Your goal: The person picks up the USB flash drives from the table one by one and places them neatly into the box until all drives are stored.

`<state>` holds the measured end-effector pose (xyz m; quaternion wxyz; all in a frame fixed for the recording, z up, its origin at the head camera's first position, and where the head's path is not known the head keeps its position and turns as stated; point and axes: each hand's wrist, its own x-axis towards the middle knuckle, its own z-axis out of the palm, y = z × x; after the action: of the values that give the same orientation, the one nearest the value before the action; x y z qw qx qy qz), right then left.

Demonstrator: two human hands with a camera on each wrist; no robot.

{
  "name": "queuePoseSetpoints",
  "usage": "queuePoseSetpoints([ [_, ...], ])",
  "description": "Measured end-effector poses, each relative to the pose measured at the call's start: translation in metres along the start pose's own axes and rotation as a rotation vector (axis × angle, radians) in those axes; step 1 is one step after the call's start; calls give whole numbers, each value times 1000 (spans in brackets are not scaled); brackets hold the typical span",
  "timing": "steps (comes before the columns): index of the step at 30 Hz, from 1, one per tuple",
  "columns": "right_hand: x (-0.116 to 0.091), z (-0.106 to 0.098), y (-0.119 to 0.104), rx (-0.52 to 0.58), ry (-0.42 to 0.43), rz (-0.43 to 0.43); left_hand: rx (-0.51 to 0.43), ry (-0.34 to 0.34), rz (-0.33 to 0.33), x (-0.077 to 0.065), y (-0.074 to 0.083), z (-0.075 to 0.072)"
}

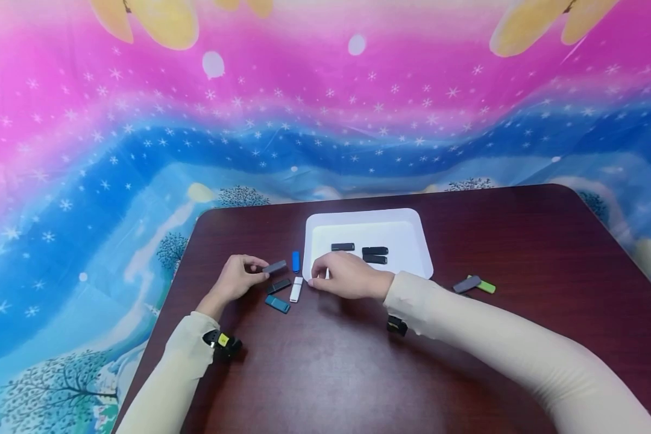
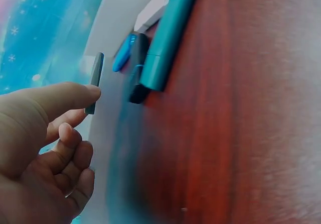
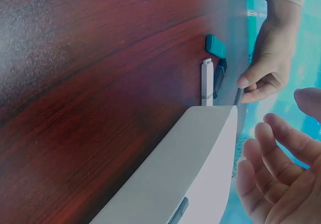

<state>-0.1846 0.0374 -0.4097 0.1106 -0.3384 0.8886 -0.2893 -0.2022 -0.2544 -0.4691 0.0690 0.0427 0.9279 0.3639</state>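
Between thumb and fingers, my left hand (image 1: 235, 278) pinches one end of a grey USB flash drive (image 1: 274, 267). Close by on the table lie a blue flash drive (image 1: 295, 261), a black flash drive (image 1: 279, 286), a white flash drive (image 1: 296, 289) and a teal flash drive (image 2: 169, 40). Over the front left rim of the white tray (image 1: 423, 250) hovers my right hand (image 1: 349, 275), its fingers loosely bent and nothing between them in the right wrist view. Three dark flash drives (image 1: 343, 247) lie inside the tray, two of them side by side.
To the right of the tray, another grey flash drive (image 1: 466, 284) overlaps a green flash drive (image 1: 487, 286) on the dark wooden table (image 1: 325, 374). A colourful printed cloth (image 1: 325, 114) hangs behind the table's far edge and along its left side.
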Motion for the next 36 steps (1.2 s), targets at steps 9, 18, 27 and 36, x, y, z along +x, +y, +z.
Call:
queuePoseSetpoints([
  [9, -2, -6, 2, -2, 9, 12, -22, 20, 33, 1, 10, -12],
  [18, -5, -12, 5, -9, 8, 8, -21, 36, 68, 7, 22, -18],
  [27, -8, -18, 12, -9, 14, 16, -15, 36, 94, 12, 38, -21],
  [36, -13, -29, 22, 3, 56, 35, -13, 22, 149, 19, 56, -21],
])
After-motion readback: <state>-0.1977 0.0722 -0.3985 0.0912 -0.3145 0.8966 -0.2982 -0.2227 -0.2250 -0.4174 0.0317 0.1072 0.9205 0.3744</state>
